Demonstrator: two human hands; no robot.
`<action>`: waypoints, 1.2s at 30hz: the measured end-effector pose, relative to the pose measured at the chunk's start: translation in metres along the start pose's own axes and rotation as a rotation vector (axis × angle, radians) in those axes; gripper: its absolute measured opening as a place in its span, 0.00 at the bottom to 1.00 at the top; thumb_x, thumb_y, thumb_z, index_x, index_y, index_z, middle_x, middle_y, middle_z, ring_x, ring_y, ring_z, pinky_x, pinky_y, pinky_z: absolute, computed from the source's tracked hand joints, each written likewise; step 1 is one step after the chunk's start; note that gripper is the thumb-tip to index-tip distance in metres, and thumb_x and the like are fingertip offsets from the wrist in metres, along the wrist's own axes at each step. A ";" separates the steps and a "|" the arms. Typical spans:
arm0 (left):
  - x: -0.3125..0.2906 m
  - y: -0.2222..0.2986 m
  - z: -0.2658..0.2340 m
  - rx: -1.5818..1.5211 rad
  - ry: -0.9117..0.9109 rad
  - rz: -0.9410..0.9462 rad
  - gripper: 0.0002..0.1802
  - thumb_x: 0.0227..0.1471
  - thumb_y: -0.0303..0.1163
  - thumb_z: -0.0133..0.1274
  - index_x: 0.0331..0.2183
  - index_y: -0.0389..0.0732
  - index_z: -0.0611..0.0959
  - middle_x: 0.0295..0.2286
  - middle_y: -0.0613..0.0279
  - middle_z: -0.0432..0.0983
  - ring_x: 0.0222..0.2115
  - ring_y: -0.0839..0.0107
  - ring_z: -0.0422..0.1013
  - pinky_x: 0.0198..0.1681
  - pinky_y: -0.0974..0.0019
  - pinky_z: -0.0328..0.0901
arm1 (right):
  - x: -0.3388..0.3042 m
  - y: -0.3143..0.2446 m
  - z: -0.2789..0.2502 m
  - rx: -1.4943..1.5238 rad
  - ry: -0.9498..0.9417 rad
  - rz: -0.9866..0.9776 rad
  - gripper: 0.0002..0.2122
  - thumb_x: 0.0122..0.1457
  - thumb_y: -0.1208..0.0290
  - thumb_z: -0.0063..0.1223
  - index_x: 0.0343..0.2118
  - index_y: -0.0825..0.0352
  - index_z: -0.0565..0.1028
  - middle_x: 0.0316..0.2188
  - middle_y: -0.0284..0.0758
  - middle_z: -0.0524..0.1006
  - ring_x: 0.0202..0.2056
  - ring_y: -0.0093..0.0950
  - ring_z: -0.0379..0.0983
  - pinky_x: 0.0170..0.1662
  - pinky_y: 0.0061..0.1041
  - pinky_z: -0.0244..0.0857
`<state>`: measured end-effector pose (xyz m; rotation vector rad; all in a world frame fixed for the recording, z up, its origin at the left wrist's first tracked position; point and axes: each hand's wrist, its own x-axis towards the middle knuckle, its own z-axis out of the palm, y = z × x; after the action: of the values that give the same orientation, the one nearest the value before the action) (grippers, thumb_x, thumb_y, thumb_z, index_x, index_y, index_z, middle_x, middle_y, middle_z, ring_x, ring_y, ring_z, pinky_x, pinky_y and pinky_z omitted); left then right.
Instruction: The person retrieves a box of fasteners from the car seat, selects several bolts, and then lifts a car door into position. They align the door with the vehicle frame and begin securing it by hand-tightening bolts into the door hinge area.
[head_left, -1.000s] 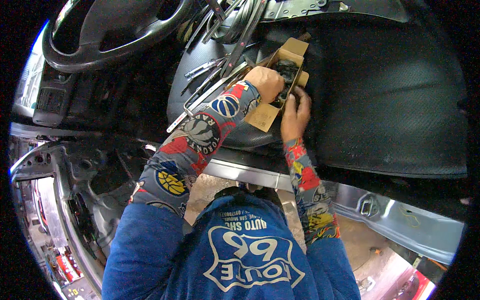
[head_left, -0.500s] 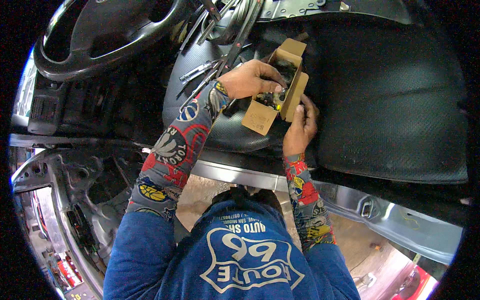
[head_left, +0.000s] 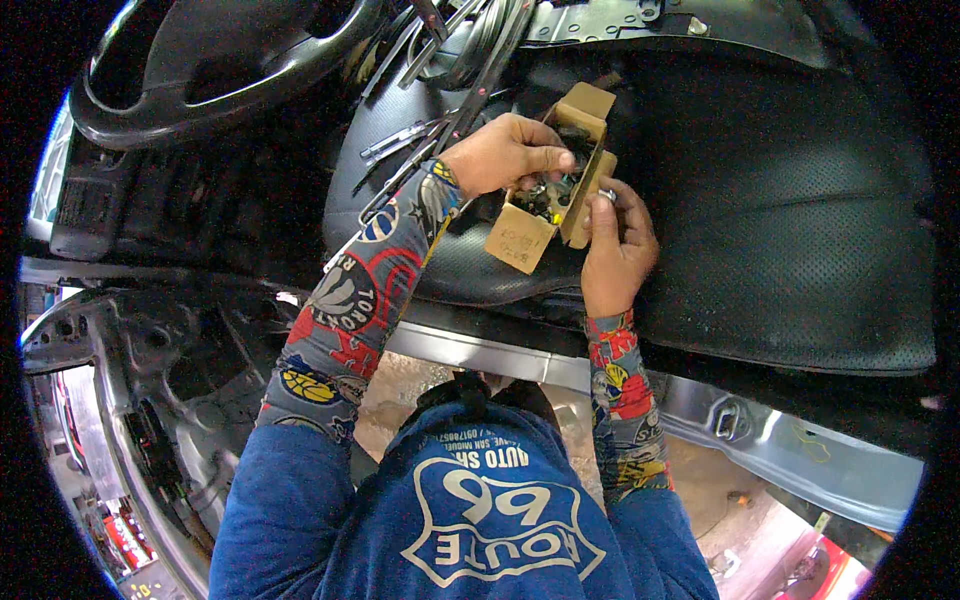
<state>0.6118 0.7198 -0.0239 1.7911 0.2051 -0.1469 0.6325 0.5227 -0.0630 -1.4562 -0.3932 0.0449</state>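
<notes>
A narrow cardboard box (head_left: 520, 240) with raised flaps rests on a black seat, filled with small dark and metallic parts and one yellow piece (head_left: 556, 218). My left hand (head_left: 510, 155) reaches over it from the left, thumb and fingers drawn together; what they hold, if anything, is hidden. Just right of the box, my right hand (head_left: 620, 245) pinches a small silvery metal piece (head_left: 607, 195) between thumb and fingers. The piece is too small to tell its exact kind.
Wiper blades (head_left: 490, 85) and a silvery tool (head_left: 395, 142) lie left of the box. A steering wheel (head_left: 215, 115) is at the upper left. The seat (head_left: 780, 230) extends right, and a metal door sill (head_left: 470, 350) runs along its near side.
My right hand has come off the box's side, moving slightly up and right, and now pinches the small metal piece. My left thumb has shifted slightly upward over the box.
</notes>
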 end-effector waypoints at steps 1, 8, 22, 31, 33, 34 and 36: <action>0.003 -0.001 0.001 0.149 0.022 0.016 0.15 0.54 0.40 0.62 0.32 0.35 0.85 0.20 0.64 0.76 0.20 0.77 0.70 0.24 0.69 0.65 | -0.004 0.002 -0.003 0.066 0.017 0.104 0.09 0.62 0.75 0.54 0.45 0.66 0.77 0.35 0.31 0.79 0.32 0.18 0.72 0.36 0.19 0.67; 0.032 -0.018 0.041 1.271 -0.051 0.145 0.08 0.42 0.34 0.56 0.25 0.44 0.87 0.25 0.50 0.81 0.28 0.51 0.79 0.33 0.50 0.74 | -0.032 0.016 -0.016 0.408 0.041 0.394 0.09 0.64 0.74 0.51 0.46 0.65 0.75 0.33 0.31 0.79 0.27 0.14 0.68 0.29 0.14 0.63; 0.005 -0.003 0.008 0.742 0.099 0.429 0.12 0.45 0.34 0.60 0.32 0.38 0.87 0.30 0.48 0.81 0.32 0.52 0.78 0.37 0.55 0.72 | -0.028 0.007 -0.024 0.729 -0.139 0.542 0.13 0.68 0.65 0.46 0.51 0.65 0.72 0.40 0.37 0.81 0.32 0.20 0.75 0.36 0.22 0.69; -0.075 0.014 0.061 0.714 0.240 0.460 0.14 0.51 0.38 0.59 0.38 0.41 0.85 0.28 0.51 0.76 0.32 0.50 0.75 0.35 0.52 0.69 | -0.033 -0.006 -0.015 0.860 -0.202 0.795 0.12 0.66 0.65 0.42 0.46 0.64 0.73 0.35 0.30 0.76 0.31 0.22 0.69 0.34 0.25 0.66; -0.086 0.007 0.061 0.678 0.364 0.365 0.17 0.52 0.38 0.59 0.43 0.42 0.83 0.30 0.50 0.76 0.34 0.49 0.75 0.36 0.52 0.70 | -0.034 -0.009 -0.021 0.789 -0.164 0.798 0.11 0.66 0.66 0.42 0.45 0.64 0.73 0.32 0.30 0.74 0.27 0.20 0.67 0.30 0.21 0.63; -0.090 0.002 0.061 0.681 0.439 0.272 0.18 0.52 0.38 0.59 0.45 0.42 0.82 0.30 0.49 0.76 0.34 0.49 0.75 0.37 0.52 0.70 | -0.035 -0.009 -0.025 0.709 -0.118 0.834 0.11 0.66 0.66 0.42 0.45 0.64 0.73 0.31 0.29 0.73 0.26 0.19 0.66 0.27 0.20 0.62; -0.095 -0.010 0.059 0.737 0.471 0.142 0.21 0.52 0.38 0.59 0.49 0.44 0.80 0.32 0.49 0.76 0.35 0.48 0.75 0.37 0.52 0.70 | -0.028 -0.006 -0.026 0.594 -0.118 0.762 0.11 0.66 0.64 0.46 0.45 0.64 0.72 0.27 0.27 0.69 0.23 0.16 0.62 0.22 0.17 0.55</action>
<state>0.5180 0.6592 -0.0270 2.5512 0.3926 0.3520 0.6121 0.4896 -0.0655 -0.9399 0.1040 0.7965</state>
